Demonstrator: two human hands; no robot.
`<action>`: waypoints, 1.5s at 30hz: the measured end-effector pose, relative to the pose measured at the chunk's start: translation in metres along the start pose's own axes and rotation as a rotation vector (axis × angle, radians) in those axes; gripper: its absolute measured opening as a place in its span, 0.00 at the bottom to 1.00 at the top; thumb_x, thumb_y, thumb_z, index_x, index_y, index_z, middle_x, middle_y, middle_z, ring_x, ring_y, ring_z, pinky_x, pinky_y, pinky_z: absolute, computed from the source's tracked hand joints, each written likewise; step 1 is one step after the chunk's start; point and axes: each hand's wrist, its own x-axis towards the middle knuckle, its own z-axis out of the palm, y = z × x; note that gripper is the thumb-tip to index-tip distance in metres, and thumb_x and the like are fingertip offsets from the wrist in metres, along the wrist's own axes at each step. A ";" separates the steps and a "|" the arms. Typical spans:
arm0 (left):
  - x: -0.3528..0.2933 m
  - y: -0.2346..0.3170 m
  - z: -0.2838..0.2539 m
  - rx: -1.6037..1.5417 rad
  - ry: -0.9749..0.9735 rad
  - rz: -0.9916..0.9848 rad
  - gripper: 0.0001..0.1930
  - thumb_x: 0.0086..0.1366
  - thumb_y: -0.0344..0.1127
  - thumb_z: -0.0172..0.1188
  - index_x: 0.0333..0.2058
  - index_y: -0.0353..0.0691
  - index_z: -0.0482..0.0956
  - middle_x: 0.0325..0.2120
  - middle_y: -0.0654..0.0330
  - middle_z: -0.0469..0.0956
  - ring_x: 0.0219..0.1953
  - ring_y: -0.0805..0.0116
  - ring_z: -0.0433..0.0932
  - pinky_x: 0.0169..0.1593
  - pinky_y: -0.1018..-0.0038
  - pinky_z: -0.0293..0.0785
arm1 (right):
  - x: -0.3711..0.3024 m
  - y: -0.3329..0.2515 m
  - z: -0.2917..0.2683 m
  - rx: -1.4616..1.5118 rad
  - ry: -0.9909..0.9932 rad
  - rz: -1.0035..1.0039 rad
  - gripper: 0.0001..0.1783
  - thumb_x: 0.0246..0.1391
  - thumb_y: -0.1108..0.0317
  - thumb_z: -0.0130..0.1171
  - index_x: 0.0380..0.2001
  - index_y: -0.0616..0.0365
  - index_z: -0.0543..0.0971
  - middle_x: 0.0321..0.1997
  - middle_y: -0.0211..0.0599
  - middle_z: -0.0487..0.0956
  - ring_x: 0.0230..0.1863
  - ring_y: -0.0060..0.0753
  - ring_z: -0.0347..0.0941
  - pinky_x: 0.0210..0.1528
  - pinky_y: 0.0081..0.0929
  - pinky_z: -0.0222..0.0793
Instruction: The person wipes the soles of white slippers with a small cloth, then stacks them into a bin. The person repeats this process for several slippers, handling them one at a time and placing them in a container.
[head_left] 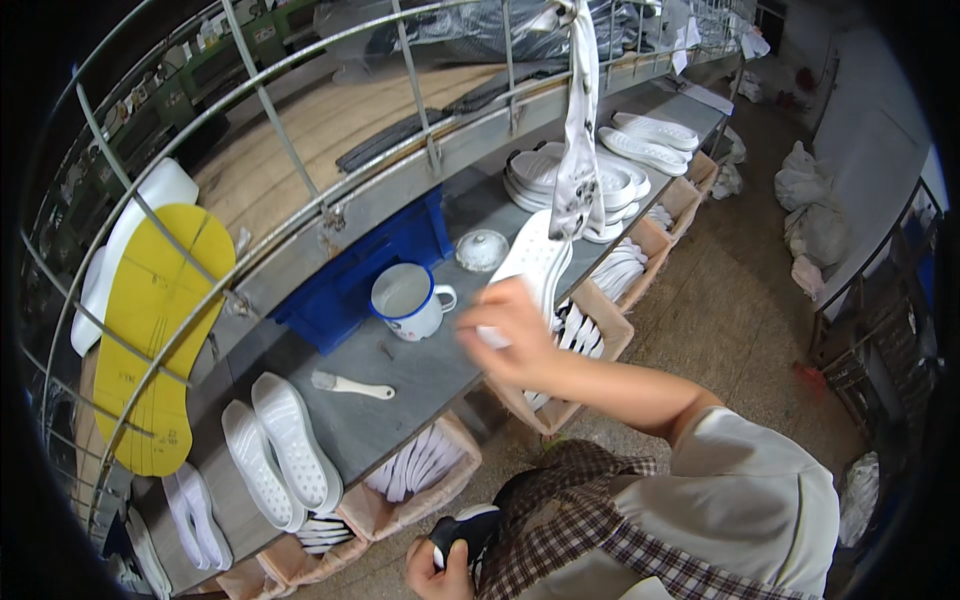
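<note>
My left hand is low in the head view, closed on a dark shoe with a white part, held close to my apron; much of the shoe is hidden. My right hand is over the bench, smeared by motion, its fingers curled around a small white bit that I cannot make out. Just beyond it lie white soles with dotted holes. Left of it stands a white enamel mug with a blue rim, its lid resting separately behind. A pale-handled brush lies on the grey bench.
Pairs of white soles stand along the bench. Bins of shoe parts line its front edge. A wire rack carries a yellow sole template; a stained white cloth hangs from it. Behind the mug is a blue crate.
</note>
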 end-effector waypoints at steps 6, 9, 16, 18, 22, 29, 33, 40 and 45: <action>0.011 0.002 0.006 -0.143 -0.003 -0.096 0.10 0.55 0.23 0.59 0.37 0.27 0.77 0.33 0.58 0.76 0.37 0.70 0.74 0.44 0.76 0.69 | 0.052 0.041 -0.130 -0.308 0.426 0.064 0.18 0.45 0.69 0.62 0.41 0.55 0.70 0.55 0.48 0.60 0.60 0.44 0.54 0.61 0.37 0.47; 0.019 0.010 0.011 -0.069 -0.069 -0.045 0.08 0.55 0.24 0.60 0.35 0.28 0.77 0.31 0.58 0.76 0.34 0.71 0.73 0.42 0.75 0.69 | 0.083 0.053 -0.141 -0.001 0.361 0.218 0.28 0.50 0.63 0.62 0.49 0.59 0.61 0.56 0.50 0.64 0.58 0.40 0.58 0.61 0.37 0.50; 0.021 0.017 0.016 0.034 -0.175 -0.027 0.09 0.56 0.26 0.60 0.36 0.29 0.78 0.29 0.59 0.78 0.33 0.72 0.73 0.40 0.76 0.70 | 0.122 0.046 -0.134 0.406 0.178 0.528 0.16 0.52 0.65 0.61 0.39 0.62 0.70 0.31 0.32 0.77 0.33 0.17 0.71 0.34 0.16 0.65; 0.018 0.013 0.016 -0.083 -0.163 -0.076 0.09 0.57 0.26 0.60 0.36 0.28 0.78 0.30 0.59 0.78 0.34 0.72 0.74 0.41 0.76 0.70 | 0.119 0.034 -0.142 0.515 0.176 0.462 0.08 0.54 0.68 0.59 0.31 0.62 0.77 0.27 0.25 0.76 0.28 0.13 0.69 0.30 0.13 0.63; 0.017 0.002 0.013 -0.054 -0.165 -0.039 0.10 0.57 0.27 0.60 0.37 0.28 0.78 0.32 0.58 0.78 0.35 0.72 0.74 0.42 0.76 0.70 | 0.099 0.010 -0.174 0.301 0.337 0.394 0.07 0.55 0.68 0.58 0.31 0.61 0.77 0.25 0.24 0.75 0.26 0.12 0.68 0.28 0.12 0.63; 0.019 -0.018 0.009 -0.007 -0.198 0.032 0.10 0.58 0.26 0.60 0.38 0.28 0.77 0.33 0.58 0.78 0.35 0.71 0.74 0.43 0.76 0.70 | 0.060 -0.006 -0.220 0.186 0.643 0.177 0.09 0.52 0.67 0.55 0.21 0.58 0.72 0.51 0.34 0.67 0.51 0.26 0.62 0.55 0.27 0.53; 0.025 -0.023 0.010 -0.002 -0.236 -0.192 0.09 0.58 0.26 0.60 0.37 0.28 0.77 0.31 0.60 0.77 0.35 0.73 0.73 0.42 0.77 0.70 | 0.042 -0.011 -0.237 0.327 0.761 0.319 0.07 0.49 0.69 0.51 0.19 0.56 0.68 0.48 0.40 0.73 0.51 0.30 0.66 0.56 0.31 0.56; 0.038 -0.015 0.013 -0.059 -0.187 0.249 0.12 0.47 0.27 0.67 0.32 0.30 0.78 0.22 0.61 0.71 0.24 0.73 0.68 0.30 0.77 0.65 | 0.032 0.014 -0.156 0.668 0.000 0.969 0.09 0.62 0.58 0.46 0.34 0.52 0.67 0.27 0.28 0.72 0.15 0.13 0.59 0.11 0.13 0.52; 0.033 -0.016 0.011 -0.086 -0.087 0.187 0.11 0.48 0.26 0.66 0.32 0.31 0.79 0.22 0.62 0.72 0.24 0.75 0.67 0.29 0.79 0.64 | 0.069 0.060 -0.060 0.485 -0.644 1.054 0.10 0.55 0.65 0.49 0.40 0.53 0.67 0.29 0.28 0.74 0.17 0.14 0.57 0.14 0.15 0.50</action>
